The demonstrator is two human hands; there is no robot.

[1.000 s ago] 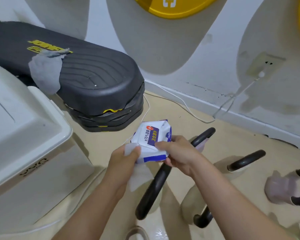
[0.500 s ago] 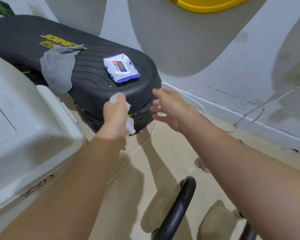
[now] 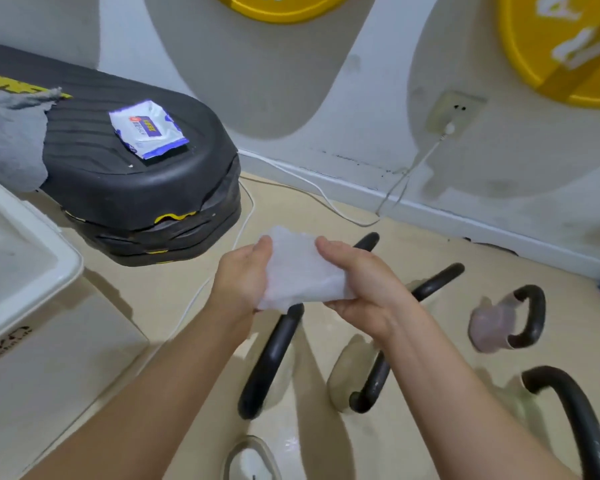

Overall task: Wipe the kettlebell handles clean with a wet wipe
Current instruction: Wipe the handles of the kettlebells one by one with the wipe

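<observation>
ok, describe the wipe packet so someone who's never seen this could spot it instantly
Find the black ribbed step platform on the left, by the wall. The wipe packet lies flat on its top, near the rounded end. It is a white and blue plastic pouch with printed labelling, unlike the crumpled grey cloth draped further left.

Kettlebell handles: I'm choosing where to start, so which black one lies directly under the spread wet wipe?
The long black kettlebell handle on the left; its bar disappears beneath the white wet wipe, unlike the others further right.
</observation>
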